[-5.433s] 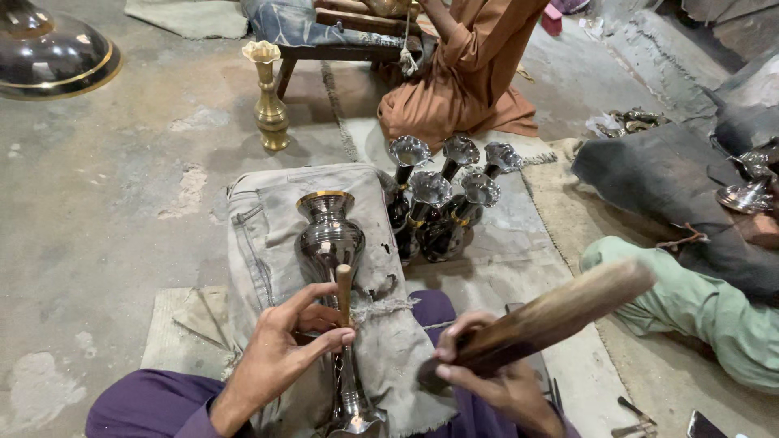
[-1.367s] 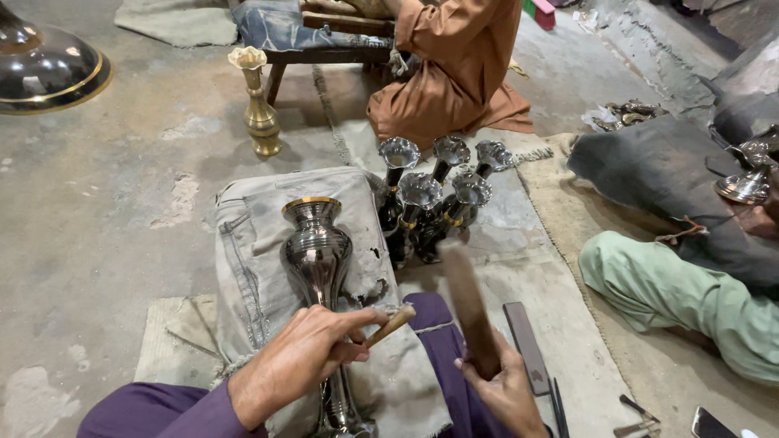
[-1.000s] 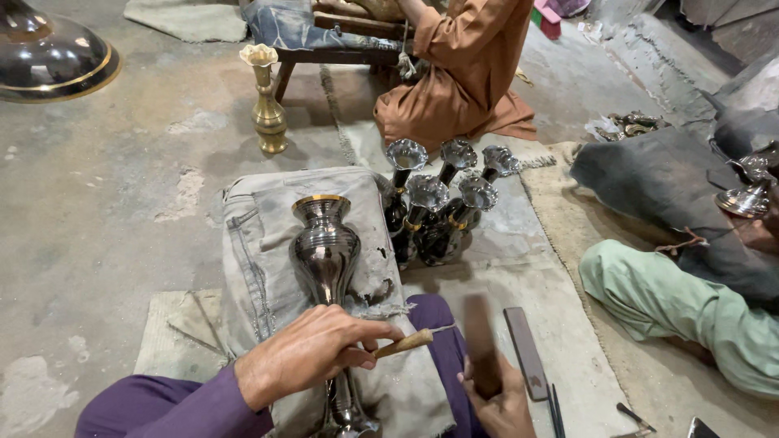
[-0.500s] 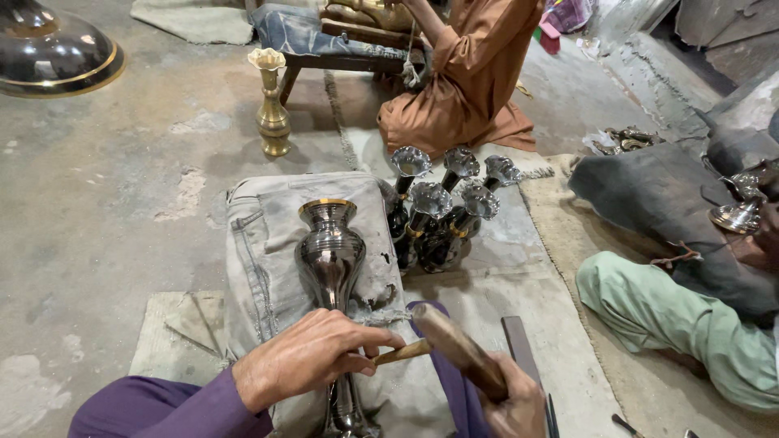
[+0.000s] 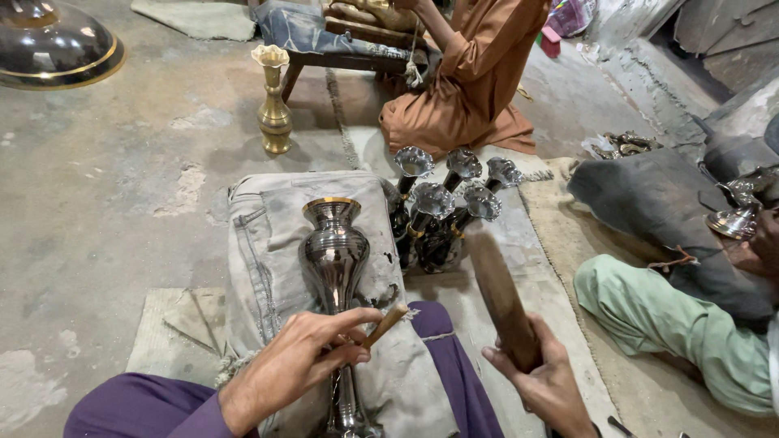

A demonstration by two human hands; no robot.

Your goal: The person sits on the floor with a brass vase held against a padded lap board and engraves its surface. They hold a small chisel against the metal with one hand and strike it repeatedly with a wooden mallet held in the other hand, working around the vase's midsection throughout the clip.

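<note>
Here, left hand [image 5: 288, 369] on dark vase [image 5: 334, 255], right hand [image 5: 545, 381] gripping mallet [image 5: 501, 298] beside

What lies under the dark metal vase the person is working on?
The dark vase lies on a grey folded cloth over the lap. What sits beneath that cloth is covered, and the left hand hides the stem.

A metalware workshop on a bare floor.
Workers are sitting on the concrete floor [image 5: 97, 203] among clustered silver vases [image 5: 442, 215] and a brass vase [image 5: 274, 101].
</note>
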